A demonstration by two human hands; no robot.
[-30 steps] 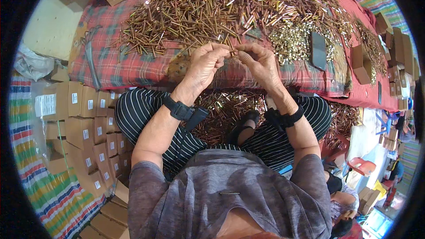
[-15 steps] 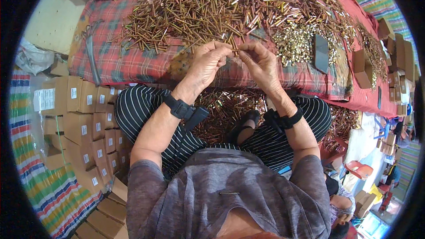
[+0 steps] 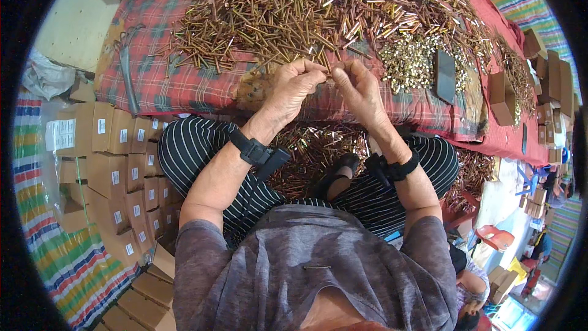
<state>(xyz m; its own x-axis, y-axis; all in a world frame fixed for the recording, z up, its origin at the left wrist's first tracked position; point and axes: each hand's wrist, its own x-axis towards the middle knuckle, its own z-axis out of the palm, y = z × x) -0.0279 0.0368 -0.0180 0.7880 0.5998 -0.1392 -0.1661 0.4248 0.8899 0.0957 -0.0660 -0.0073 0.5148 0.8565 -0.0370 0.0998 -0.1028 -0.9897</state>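
Observation:
Over the near edge of a plaid-covered table (image 3: pixel 202 95), both my hands meet with their fingertips almost touching. A slim brass-coloured bolt (image 3: pixel 329 73) lies between them, mostly hidden by the fingers. My left hand (image 3: pixel 294 86) is closed in a pinch at one end of it. My right hand (image 3: pixel 362 91) pinches the other end with thumb and forefinger. Just beyond the hands spreads a large heap of similar bolts (image 3: pixel 294 15). To the right of it lies a pile of small shiny gold-coloured metal pieces (image 3: pixel 407 61), too small to name.
A dark phone (image 3: pixel 445 76) lies beside the small pieces. A long metal hand tool (image 3: pixel 127 73) rests at the table's left. Cardboard boxes (image 3: pixel 110 175) are stacked to my left. More bolts (image 3: pixel 300 147) lie below the table edge between my legs. An open carton (image 3: pixel 502 98) stands right.
My left hand has shifted slightly to the right, closer to the right hand. The bolt, seen lying crosswise between the fingertips before, is now more covered by the fingers.

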